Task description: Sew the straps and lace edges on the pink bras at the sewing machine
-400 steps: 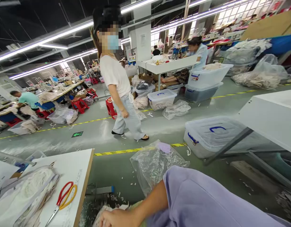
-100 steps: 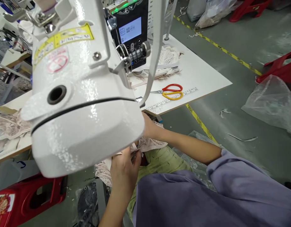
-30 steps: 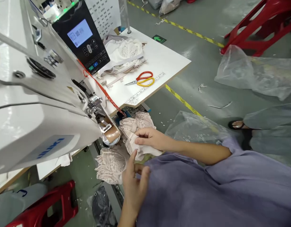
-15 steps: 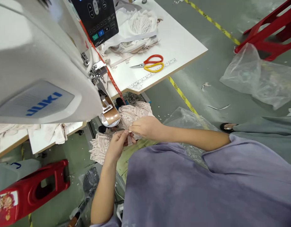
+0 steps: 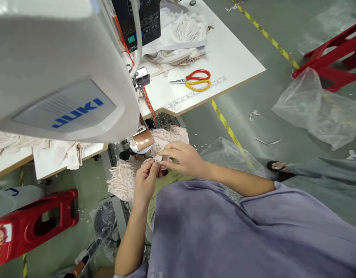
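My left hand (image 5: 146, 175) pinches a small pale fabric tag (image 5: 158, 158) between thumb and forefinger, in front of the sewing machine's rounded arm end (image 5: 143, 141). Close to the tag's right side is my right hand (image 5: 183, 157), its fingers stretched and the thumb apart from them. Whether its fingertips touch the tag is unclear. Pale pink lace fabric (image 5: 124, 180) lies bunched left of my hands, and more lace (image 5: 178, 134) shows behind them. The join between tag and lace is hidden by my fingers.
The white machine head (image 5: 65, 77) hangs at upper left. On the white table (image 5: 238, 58) are scissors (image 5: 195, 80), a printed ruler and piled white garments (image 5: 183, 34). Red stools (image 5: 334, 54) and plastic bags (image 5: 317, 108) stand about the floor. Another person's foot (image 5: 276, 166) is at right.
My right hand has loosened from a pinch and its fingers have spread. The tag now shows above my left fingertips. The view has shifted, so the machine head appears larger.
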A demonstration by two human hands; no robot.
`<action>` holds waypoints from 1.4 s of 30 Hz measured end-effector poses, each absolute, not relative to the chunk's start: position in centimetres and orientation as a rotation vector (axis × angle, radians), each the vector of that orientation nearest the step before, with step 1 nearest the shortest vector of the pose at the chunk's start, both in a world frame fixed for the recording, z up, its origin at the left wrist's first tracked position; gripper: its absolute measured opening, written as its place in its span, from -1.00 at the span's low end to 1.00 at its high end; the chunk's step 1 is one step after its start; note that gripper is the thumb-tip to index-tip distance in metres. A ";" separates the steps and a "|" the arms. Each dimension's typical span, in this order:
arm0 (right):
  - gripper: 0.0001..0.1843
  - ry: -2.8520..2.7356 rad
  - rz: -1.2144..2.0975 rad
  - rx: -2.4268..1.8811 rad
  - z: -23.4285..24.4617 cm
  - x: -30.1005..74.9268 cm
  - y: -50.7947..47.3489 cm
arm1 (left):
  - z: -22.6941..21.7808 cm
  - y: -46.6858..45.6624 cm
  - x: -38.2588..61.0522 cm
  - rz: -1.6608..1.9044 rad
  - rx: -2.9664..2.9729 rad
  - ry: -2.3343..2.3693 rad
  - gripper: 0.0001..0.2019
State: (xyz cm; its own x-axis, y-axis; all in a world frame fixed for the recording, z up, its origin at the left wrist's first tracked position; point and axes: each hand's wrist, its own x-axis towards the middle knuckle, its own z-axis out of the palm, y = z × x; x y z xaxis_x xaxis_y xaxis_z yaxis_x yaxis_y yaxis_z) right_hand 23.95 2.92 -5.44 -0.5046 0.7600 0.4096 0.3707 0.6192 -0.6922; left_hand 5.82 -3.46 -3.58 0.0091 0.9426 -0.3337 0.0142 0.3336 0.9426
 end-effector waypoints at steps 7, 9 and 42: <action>-0.74 -2.144 0.750 -0.918 -5.7 23.0 2.7 | -3.0 -3.2 6.4 0.899 1.070 1.541 -0.63; -0.70 -2.181 0.648 -0.862 -6.3 22.7 2.4 | -3.6 -2.9 6.4 0.908 1.067 1.582 -0.59; -0.66 -2.547 0.855 -1.042 -2.7 28.8 2.3 | -3.6 -2.7 4.6 1.057 0.544 1.255 -0.68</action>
